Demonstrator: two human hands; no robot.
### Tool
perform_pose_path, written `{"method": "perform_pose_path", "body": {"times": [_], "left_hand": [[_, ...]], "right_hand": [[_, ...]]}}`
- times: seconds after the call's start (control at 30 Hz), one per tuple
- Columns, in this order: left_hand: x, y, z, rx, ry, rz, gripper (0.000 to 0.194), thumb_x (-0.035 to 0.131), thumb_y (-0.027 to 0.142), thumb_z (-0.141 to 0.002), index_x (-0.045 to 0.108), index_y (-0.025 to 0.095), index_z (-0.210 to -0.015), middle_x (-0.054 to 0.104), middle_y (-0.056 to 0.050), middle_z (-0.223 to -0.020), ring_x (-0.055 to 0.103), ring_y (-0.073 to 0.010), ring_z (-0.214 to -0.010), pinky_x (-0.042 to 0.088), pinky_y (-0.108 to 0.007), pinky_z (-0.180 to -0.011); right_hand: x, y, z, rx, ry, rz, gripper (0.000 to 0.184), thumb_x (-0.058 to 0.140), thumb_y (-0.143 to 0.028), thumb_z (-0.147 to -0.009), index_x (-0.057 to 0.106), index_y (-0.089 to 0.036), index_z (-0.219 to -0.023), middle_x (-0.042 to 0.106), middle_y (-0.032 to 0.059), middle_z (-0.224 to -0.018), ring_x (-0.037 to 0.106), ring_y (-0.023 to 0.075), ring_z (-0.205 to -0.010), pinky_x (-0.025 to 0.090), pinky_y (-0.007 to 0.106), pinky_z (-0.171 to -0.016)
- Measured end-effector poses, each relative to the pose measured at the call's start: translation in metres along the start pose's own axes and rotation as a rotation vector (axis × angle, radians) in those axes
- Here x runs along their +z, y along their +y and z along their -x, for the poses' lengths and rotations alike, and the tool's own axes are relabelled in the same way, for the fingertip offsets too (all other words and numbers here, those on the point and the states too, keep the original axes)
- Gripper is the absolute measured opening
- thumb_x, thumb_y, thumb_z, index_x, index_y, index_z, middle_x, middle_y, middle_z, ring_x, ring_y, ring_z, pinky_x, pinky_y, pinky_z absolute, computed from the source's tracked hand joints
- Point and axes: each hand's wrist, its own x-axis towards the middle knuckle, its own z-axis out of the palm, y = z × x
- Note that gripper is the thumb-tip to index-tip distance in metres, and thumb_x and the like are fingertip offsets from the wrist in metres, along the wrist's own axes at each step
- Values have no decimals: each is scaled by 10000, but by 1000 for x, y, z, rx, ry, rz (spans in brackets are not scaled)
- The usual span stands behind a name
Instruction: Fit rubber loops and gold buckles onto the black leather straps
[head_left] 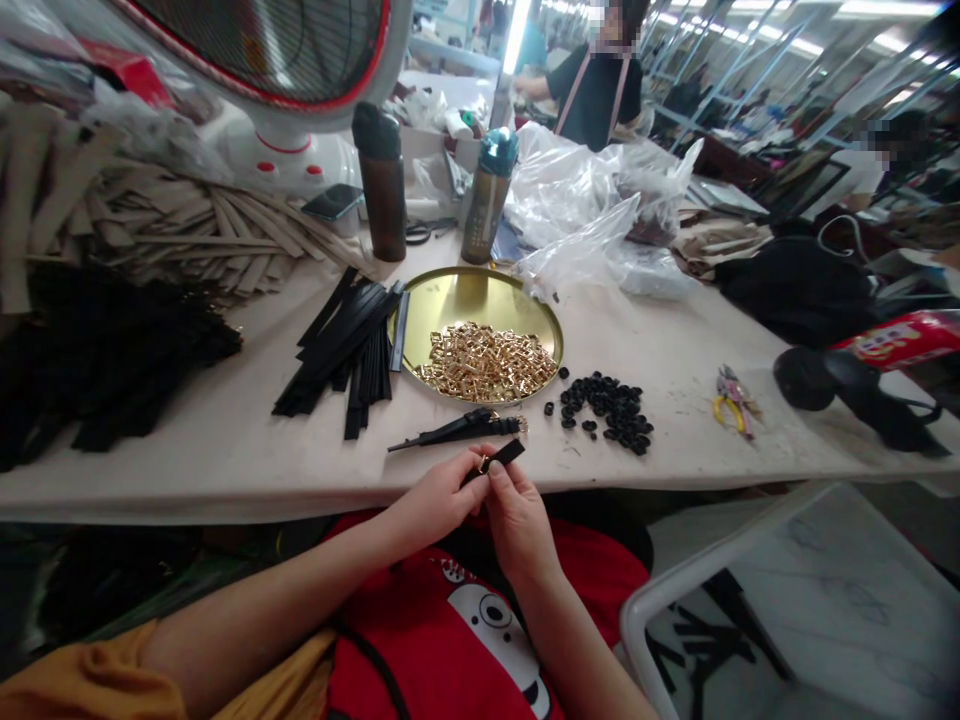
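Note:
Between my two hands, at the table's front edge, is a short black strap with a small gold buckle on it. My left hand has its fingers closed round the strap by the buckle. The thumb and fingers of my right hand pinch the same strap. Just beyond them lie a few black straps with gold buckles. Behind those stands a round gold tray holding a heap of gold buckles. Black rings are spread to the right, and black strips are stacked to the left.
A fan, two bottles and plastic bags line the back. Pliers lie to the right. A white bin with black strips sits below the table. Beige strips pile up at left. Another person stands beyond.

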Motion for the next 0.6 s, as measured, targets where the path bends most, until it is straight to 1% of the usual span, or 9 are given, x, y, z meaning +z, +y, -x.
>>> {"method": "perform_pose_path", "body": {"times": [0.03,0.1,0.17,0.23,0.3,0.37,0.43,0.53,0.6], "left_hand": [[0,-1,-2,-22,-20,55,276,435,416,-816,478,153,-890,437,60,-549,380,-70,-439,295,-184,-418],[0,-1,-3,-58,-53,146,299,433,440,-813,451,153,-895,412,74,-526,344,-55,-402,259,-171,-390],[-1,-1,-4,-81,-72,171,294,418,453,-818,436,160,-821,420,73,-517,328,-42,-385,234,-161,-377],[-2,1,-3,-102,-87,158,294,410,450,-821,409,167,-741,435,70,-504,319,-35,-366,218,-157,-366],[-2,2,-2,-109,-107,153,282,406,434,-825,404,170,-724,449,68,-498,319,-34,-354,218,-157,-361],[0,3,-1,-109,-113,150,268,403,416,-826,415,167,-727,470,63,-506,325,-33,-351,223,-157,-360],[4,3,1,-108,-90,143,258,400,401,-828,425,163,-732,507,50,-542,334,-31,-354,230,-159,-361],[9,3,5,-81,-24,130,269,394,401,-832,430,157,-723,540,26,-595,354,-31,-373,248,-161,-366],[11,3,9,-53,-17,135,283,396,411,-833,432,155,-717,532,25,-594,354,-33,-386,253,-162,-368]], "right_hand": [[0,0,1,-11,4,29,275,611,-334,-738,611,-226,-992,668,12,-873,607,160,-777,476,295,-700],[0,-1,4,-69,23,116,254,586,-351,-756,607,-217,-970,656,7,-848,596,156,-763,464,288,-698],[-2,-5,6,-162,60,241,192,589,-341,-757,608,-204,-890,637,-11,-802,573,134,-742,442,261,-714],[-6,-9,5,-211,94,337,149,589,-339,-759,585,-192,-775,592,-34,-708,531,107,-666,423,225,-662],[-11,-11,4,-170,96,337,191,577,-361,-762,534,-189,-691,517,-51,-605,466,88,-560,396,204,-561],[-15,-11,2,-92,75,276,229,570,-381,-758,491,-190,-659,457,-59,-550,412,82,-497,367,200,-493],[-16,-9,2,-47,69,219,244,577,-388,-747,467,-191,-653,437,-62,-535,392,78,-470,360,202,-471],[-14,-6,7,-49,80,158,241,573,-382,-756,455,-194,-661,439,-68,-533,403,73,-455,358,200,-462],[-11,-6,10,-43,59,119,238,567,-374,-761,453,-194,-653,448,-66,-529,419,75,-451,362,204,-462]]}}
